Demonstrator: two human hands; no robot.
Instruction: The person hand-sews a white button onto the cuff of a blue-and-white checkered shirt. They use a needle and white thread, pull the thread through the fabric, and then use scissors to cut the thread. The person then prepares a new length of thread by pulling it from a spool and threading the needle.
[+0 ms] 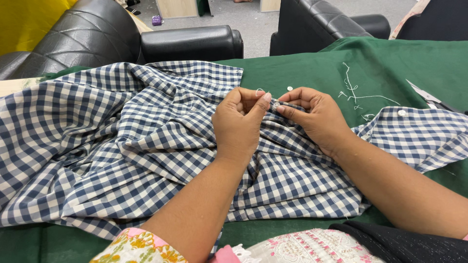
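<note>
Head view, left hand [239,122] and right hand [314,117] pinching checked shirt [122,141] on green cloth [302,68]

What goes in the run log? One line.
left hand: pinching blue-and-white checked cotton shirt | right hand: pinching small white button | surface: green cloth

The setting is a small tailoring or garment-repair room. Indicators: a worktop covered with green cloth [302,73]; a blue-and-white checked shirt [122,141] spread across it; loose white thread scraps [353,92] lying on the cloth; scissors [429,97] at the right edge. Black padded armchairs [190,44] stand directly behind the worktop on a grey floor [253,24].
</note>
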